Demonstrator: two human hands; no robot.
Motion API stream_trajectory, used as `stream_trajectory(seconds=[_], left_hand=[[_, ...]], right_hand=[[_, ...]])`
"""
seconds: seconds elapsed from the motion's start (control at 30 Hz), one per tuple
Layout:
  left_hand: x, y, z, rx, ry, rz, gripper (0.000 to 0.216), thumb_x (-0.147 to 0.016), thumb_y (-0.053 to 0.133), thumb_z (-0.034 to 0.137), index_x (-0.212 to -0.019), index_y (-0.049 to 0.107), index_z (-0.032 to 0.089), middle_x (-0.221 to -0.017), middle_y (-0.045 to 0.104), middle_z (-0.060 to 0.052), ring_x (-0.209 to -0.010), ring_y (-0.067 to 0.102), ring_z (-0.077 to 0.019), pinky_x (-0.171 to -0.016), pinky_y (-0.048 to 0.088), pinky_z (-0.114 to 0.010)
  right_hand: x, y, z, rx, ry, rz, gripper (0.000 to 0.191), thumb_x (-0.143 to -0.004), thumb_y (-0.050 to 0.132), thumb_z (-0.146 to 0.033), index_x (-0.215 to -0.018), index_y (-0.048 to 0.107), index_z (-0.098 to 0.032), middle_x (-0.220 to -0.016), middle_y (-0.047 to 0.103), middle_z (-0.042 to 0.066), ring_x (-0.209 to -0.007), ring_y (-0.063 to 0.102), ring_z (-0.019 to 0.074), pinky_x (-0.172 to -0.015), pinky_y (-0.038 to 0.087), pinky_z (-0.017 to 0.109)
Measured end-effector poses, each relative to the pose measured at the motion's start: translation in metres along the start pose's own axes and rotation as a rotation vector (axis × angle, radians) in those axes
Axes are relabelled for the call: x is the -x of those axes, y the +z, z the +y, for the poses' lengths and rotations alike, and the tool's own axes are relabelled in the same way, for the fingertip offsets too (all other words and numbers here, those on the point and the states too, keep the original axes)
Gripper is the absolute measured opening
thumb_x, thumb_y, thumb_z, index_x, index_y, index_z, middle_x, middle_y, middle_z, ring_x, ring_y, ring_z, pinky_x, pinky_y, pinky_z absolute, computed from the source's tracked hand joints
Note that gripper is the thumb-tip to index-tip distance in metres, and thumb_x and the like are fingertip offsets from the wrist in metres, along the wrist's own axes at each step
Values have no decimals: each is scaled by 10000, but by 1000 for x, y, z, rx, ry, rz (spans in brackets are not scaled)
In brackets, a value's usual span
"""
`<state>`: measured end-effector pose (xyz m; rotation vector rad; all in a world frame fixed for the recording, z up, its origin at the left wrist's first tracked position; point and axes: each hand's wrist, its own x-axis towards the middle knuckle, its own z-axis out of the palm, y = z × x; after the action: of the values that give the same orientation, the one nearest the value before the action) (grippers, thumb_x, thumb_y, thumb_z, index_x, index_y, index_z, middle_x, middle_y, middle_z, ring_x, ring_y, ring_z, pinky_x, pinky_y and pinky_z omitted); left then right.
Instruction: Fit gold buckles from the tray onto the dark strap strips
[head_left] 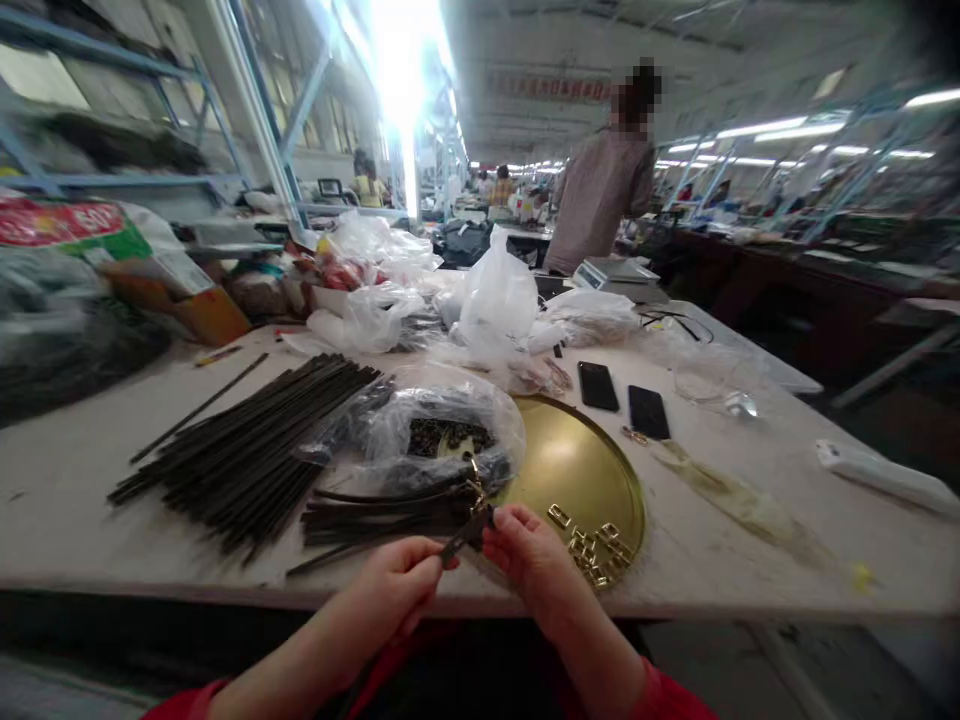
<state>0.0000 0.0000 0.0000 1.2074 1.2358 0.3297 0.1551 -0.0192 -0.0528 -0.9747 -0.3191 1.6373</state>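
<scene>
A short dark strap (466, 535) stretches between my two hands at the table's front edge. My left hand (405, 580) pinches its lower left end, and my right hand (529, 555) pinches the other end. Just above the strap lie small gold metal pieces (476, 482), their kind too small to make out. Beside my right hand is a round gold tray (577, 450) with several gold rectangular rings (600, 550) near its front rim. Behind my hands, dark strips (390, 515) lie next to an opened clear plastic bag (420, 410) of small dark pieces.
A large pile of dark strips (255, 440) lies at the left. Two black phones (598, 386) rest beyond the tray. White plastic bags (499, 295) and a scale (619, 278) stand farther back. A person (600, 190) stands beyond the table, turned away.
</scene>
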Motion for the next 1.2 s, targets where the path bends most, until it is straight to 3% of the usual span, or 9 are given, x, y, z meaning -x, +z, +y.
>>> stream_trajectory(seconds=[0.13,0.3,0.43,0.53,0.67,0.87,1.03,1.2], left_hand=[[21,1,-1,48,-55,-41,249,-662,455,388,-729,521,158,-414,401,111,-307,276,-31,-315,167,-151],[27,0,1,131,-84,-125,265,-667,480,354,-816,554,147,-524,511,65,-360,334,-43,-358,205,-165],[25,-4,-3,29,107,52,316,-719,490,423,-763,605,132,-558,475,59,-467,365,-69,-431,260,-182],[19,-7,-10,-66,235,144,351,-766,465,438,-833,638,140,-688,579,11,-667,501,-133,-630,391,-223],[12,-8,-20,-191,350,221,299,-784,490,371,-925,636,151,-881,646,-38,-851,552,-196,-799,397,-272],[17,-5,-19,-324,378,192,261,-813,445,343,-832,637,166,-769,627,-6,-748,550,-177,-707,404,-247],[20,-3,-16,-386,332,159,272,-816,411,344,-686,572,166,-598,493,47,-613,461,-135,-567,341,-213],[18,1,-17,-456,276,88,252,-801,390,317,-668,542,166,-569,444,60,-571,435,-123,-530,308,-209]], right_hand=[[7,2,-4,11,11,24,322,-500,821,-307,-611,566,-145,-559,608,-42,-538,564,73,-557,438,182],[11,3,-3,-6,19,0,300,-520,813,-281,-608,563,-140,-551,603,-42,-524,554,64,-525,430,165],[14,4,-2,-90,80,10,289,-529,814,-245,-661,580,-139,-623,655,-18,-540,587,65,-555,470,173],[18,6,-1,-167,113,7,289,-536,813,-216,-700,587,-143,-622,665,-14,-548,606,72,-576,494,186],[23,9,3,-209,128,-12,292,-544,811,-217,-723,595,-135,-666,684,11,-552,613,79,-571,503,192],[24,7,9,-162,76,-31,268,-580,794,-245,-716,587,-144,-666,669,-6,-558,601,70,-577,488,187],[23,5,14,-90,14,-52,253,-630,763,-284,-714,561,-158,-644,625,-35,-593,580,67,-608,457,191],[23,2,18,185,-155,-87,252,-702,696,-353,-681,542,-155,-603,574,-45,-593,524,73,-632,406,208]])
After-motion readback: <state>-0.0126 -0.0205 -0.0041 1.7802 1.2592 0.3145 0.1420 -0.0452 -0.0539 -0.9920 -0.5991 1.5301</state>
